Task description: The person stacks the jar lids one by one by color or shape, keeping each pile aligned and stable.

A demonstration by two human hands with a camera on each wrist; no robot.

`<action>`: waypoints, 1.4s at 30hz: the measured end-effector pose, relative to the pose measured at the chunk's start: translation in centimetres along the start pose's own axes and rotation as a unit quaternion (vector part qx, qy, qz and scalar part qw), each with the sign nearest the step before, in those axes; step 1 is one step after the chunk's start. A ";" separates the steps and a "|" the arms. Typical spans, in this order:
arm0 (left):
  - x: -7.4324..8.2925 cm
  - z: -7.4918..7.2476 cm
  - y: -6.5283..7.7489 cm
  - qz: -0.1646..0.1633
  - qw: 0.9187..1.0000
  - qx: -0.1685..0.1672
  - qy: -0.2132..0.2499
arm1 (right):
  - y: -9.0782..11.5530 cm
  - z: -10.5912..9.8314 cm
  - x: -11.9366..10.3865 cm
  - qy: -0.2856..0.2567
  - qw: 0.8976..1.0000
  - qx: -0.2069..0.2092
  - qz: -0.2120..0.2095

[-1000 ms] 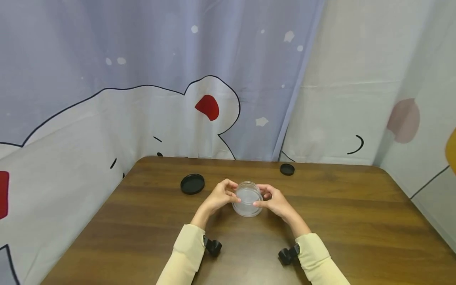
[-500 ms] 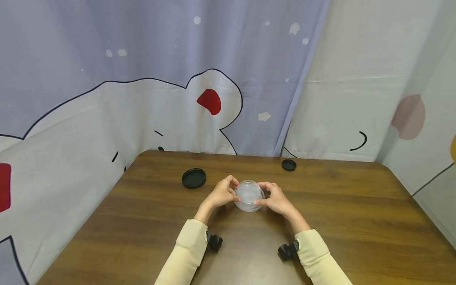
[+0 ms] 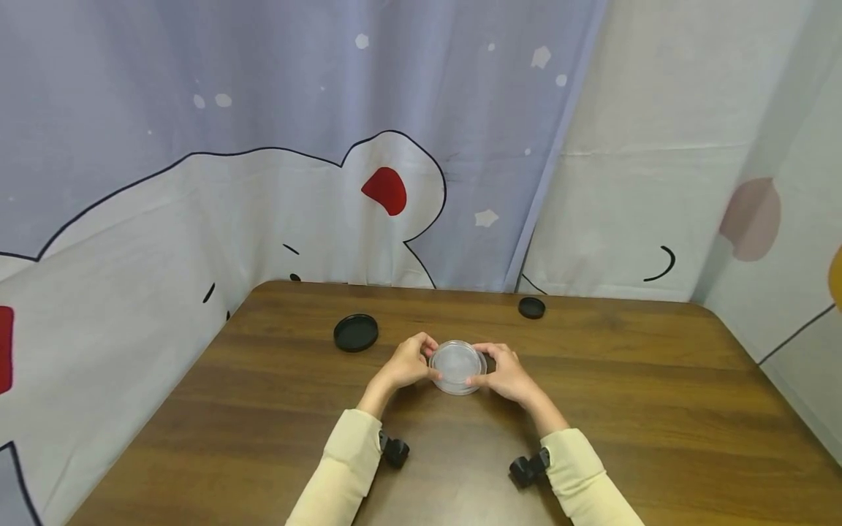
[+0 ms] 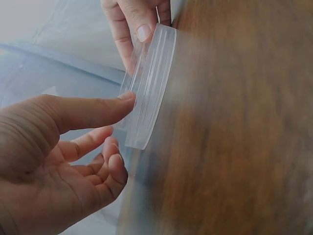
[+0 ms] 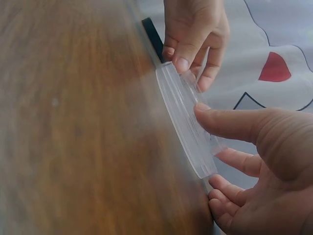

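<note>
A clear, shallow round plastic container [image 3: 457,381] stands on the wooden table between both hands. Nested in its top is a second clear round container [image 5: 195,93], whose edge shows above the wider one's rim. My left hand [image 3: 404,363] pinches the upper container from the left, its thumb at the near side and a finger behind. On the opposite side, my right hand [image 3: 506,374] grips it likewise with thumb and forefinger. In the left wrist view the other fingers of the left hand [image 4: 73,181] curl loosely below the rim. How deep the inner container sits is hard to tell.
A large black round lid [image 3: 356,334] lies at the back left of the wooden table [image 3: 625,409]. Farther back on the right is a smaller black lid [image 3: 531,307]. A patterned curtain [image 3: 296,219] hangs behind the table's far edge.
The upper clear container has sunk lower into the wider one, both hands keeping their hold on it. The black lids have stayed put; the head view has shifted slightly.
</note>
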State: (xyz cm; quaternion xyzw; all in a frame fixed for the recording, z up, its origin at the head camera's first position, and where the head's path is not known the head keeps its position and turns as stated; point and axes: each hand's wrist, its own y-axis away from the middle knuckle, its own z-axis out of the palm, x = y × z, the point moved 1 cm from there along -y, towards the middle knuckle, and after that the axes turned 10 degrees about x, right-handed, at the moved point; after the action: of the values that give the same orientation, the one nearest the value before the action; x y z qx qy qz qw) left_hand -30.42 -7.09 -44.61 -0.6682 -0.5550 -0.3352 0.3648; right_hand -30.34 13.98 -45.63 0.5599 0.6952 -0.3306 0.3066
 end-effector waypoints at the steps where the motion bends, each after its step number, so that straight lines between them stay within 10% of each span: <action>1: 0.0 0.0 0.0 0.001 1.000 0.002 -0.002 | 0.0 0.0 0.1 0.001 1.000 0.000 0.000; 42: -0.3 0.0 0.2 -0.021 0.998 -0.026 -0.060 | 0.0 -0.1 0.7 0.016 0.999 -0.030 -0.015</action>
State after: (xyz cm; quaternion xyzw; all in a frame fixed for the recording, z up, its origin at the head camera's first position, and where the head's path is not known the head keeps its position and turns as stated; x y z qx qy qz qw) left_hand -30.30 -7.27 -44.82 -0.6842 -0.5813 -0.3163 0.3063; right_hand -30.50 14.50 -46.14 0.5449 0.7180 -0.3055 0.3071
